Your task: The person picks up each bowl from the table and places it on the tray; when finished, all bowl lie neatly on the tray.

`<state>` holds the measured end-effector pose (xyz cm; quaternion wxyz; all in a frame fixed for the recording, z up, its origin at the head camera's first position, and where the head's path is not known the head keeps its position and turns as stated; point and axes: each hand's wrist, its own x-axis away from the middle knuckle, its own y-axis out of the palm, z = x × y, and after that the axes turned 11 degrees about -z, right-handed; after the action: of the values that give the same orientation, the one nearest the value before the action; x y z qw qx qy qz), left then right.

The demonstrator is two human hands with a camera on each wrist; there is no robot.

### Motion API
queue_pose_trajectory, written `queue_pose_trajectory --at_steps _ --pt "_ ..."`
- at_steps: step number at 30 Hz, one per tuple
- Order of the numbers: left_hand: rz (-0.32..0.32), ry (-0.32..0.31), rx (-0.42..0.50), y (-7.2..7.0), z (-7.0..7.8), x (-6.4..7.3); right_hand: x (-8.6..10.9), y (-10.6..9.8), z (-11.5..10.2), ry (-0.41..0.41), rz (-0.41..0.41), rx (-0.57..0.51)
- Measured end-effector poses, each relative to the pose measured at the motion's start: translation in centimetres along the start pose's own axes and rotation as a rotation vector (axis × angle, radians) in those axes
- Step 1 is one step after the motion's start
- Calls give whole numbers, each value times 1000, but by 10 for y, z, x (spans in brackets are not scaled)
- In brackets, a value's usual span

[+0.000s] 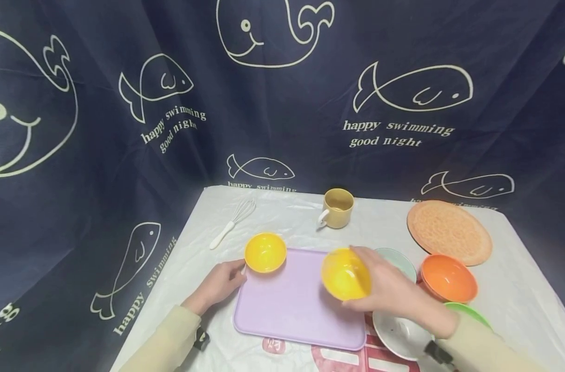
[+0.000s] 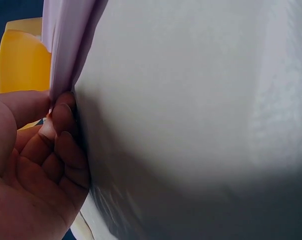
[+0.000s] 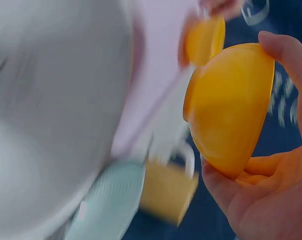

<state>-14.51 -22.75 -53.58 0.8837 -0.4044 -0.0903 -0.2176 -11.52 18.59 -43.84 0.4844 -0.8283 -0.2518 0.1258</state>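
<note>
A lilac rectangular tray (image 1: 296, 299) lies on the table. At its far-left corner sits a yellow bowl (image 1: 265, 253). My left hand (image 1: 220, 283) is beside that bowl; in the left wrist view its thumb and fingers pinch the tray's edge (image 2: 66, 55). My right hand (image 1: 386, 287) holds a second yellow bowl (image 3: 230, 105) by its rim, thumb on one side and fingers on the other. That bowl is above the tray's right side, tilted in the right wrist view. Whether its base touches the tray is hidden in the head view.
Right of the tray stand a white bowl (image 1: 400, 336), a pale green bowl (image 1: 396, 262), an orange bowl (image 1: 448, 279) and a partly hidden green bowl (image 1: 468, 311). Behind are a tan mug (image 1: 338, 209), a whisk (image 1: 233, 223) and a round pizza-like board (image 1: 449, 231). A dark printed curtain hangs behind.
</note>
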Motion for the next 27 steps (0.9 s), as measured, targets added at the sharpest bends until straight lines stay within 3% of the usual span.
queue_pose_trajectory --at_steps 5,13,19,27 --pt "3 5 -10 0 -2 -2 -28 38 -25 -97 -105 -27" --pt "15 24 -20 -1 -4 -1 -60 85 -57 -182 -268 -111" --pt "24 45 -34 -1 -4 -2 -74 103 -75 -262 -272 -170" --pt "14 58 -37 -3 -4 -2 -86 118 -90 -334 -267 -95"
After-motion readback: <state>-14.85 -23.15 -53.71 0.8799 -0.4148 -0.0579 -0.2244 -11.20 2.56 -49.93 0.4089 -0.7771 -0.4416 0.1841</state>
